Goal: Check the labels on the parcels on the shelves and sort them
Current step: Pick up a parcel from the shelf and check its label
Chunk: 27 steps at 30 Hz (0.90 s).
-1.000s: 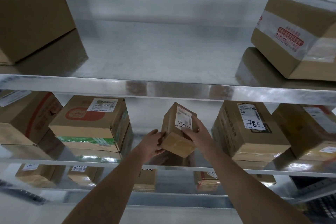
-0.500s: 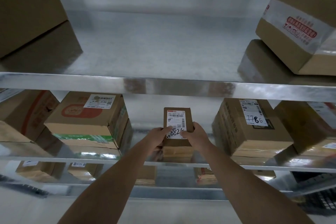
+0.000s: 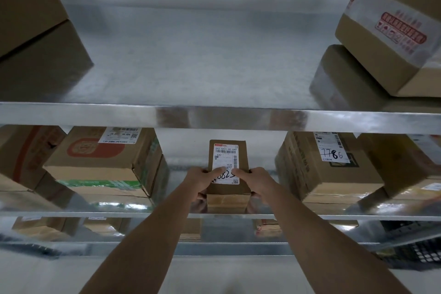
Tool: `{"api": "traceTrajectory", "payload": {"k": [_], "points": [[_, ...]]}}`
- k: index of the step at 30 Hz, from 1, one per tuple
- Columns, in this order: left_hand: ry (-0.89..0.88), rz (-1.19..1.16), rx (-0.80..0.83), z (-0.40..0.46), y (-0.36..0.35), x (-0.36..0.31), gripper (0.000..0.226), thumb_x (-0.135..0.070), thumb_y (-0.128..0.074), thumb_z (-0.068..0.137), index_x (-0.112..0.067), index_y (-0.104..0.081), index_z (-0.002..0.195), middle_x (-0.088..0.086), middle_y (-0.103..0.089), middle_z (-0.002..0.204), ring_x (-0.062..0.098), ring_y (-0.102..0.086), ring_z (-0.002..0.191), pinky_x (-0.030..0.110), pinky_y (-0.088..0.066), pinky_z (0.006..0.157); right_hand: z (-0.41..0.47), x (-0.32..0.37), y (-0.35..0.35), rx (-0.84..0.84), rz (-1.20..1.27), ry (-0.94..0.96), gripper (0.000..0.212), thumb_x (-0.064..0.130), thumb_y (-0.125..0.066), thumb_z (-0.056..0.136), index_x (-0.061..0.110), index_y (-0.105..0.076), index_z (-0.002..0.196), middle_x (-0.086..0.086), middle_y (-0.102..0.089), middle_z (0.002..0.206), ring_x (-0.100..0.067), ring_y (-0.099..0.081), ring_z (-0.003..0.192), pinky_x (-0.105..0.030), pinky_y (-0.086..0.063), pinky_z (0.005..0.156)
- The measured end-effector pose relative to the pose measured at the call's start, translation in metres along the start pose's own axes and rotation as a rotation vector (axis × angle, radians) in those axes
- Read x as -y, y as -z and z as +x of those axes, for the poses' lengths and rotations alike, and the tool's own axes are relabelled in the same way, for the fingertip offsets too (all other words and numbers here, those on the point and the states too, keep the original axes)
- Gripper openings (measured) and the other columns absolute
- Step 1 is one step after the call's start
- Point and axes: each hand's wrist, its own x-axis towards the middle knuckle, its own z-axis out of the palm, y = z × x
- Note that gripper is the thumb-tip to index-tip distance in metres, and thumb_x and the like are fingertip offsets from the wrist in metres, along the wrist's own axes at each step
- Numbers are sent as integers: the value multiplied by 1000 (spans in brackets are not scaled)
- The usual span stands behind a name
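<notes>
Since a second ago the small parcel (image 3: 228,188) has turned from tilted to square-on, its white label (image 3: 226,164) facing up. Left hand (image 3: 202,180) and right hand (image 3: 256,180) grip its near end from either side, fingers curled round the edges and thumbs lying on the label's lower part. It sits on the middle shelf (image 3: 334,217), between a red-printed carton (image 3: 100,162) on the left and a box marked 7786 (image 3: 329,169) on the right, apart from both

Both arms reach forward, left hand (image 3: 200,180) and right hand (image 3: 256,180) gripping with thumbs on top.
</notes>
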Motion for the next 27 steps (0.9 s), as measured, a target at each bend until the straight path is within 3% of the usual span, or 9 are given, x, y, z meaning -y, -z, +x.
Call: {"api": "traceTrajectory", "payload": {"k": [6,10,14,18,24,27], "points": [[-7,48,44,7,1,-3,54,-47,-74,88,-10,-64,126,11,-72,122,32,-71,105,50,-59,92,6,-1,0,16,-26,7,38,32,-67,97,6,-64,124,-8,-73,112,-18,-69,84,-26,-56,71],[4,43,38,6,1,-6,48,-42,-75,90,-9,-65,123,11,-72,123,29,-70,99,49,-58,94,8,0,-1,27,-26,-5,35,29,-66,98,5,-65,124,-4,-72,102,-15,-69,80,-26,-56,69],[15,19,38,5,0,-7,39,-39,-75,90,-10,-66,114,12,-72,122,32,-70,106,50,-57,96,12,-1,1,19,-74,-2,38,31,-68,96,6,-67,124,-10,-74,116,-25,-72,98,-41,-60,90],[-7,0,33,1,0,-6,38,-41,-73,91,-10,-66,112,11,-72,121,32,-69,107,51,-56,98,7,2,0,20,-82,-6,36,32,-67,97,7,-67,122,-10,-74,116,-27,-71,102,-44,-58,95],[-71,54,19,-8,-3,-3,47,-47,-63,97,-9,-63,125,10,-69,123,23,-62,92,35,-52,76,-3,3,-2,6,-68,-24,36,37,-67,96,8,-66,119,-8,-74,113,-27,-71,101,-44,-57,97],[-85,72,11,-11,-4,-4,43,-48,-61,98,-11,-64,120,6,-67,109,20,-60,85,29,-49,67,-9,3,-2,-5,-30,-19,41,36,-66,97,7,-64,125,-8,-74,115,-19,-71,88,-32,-60,82]]}}
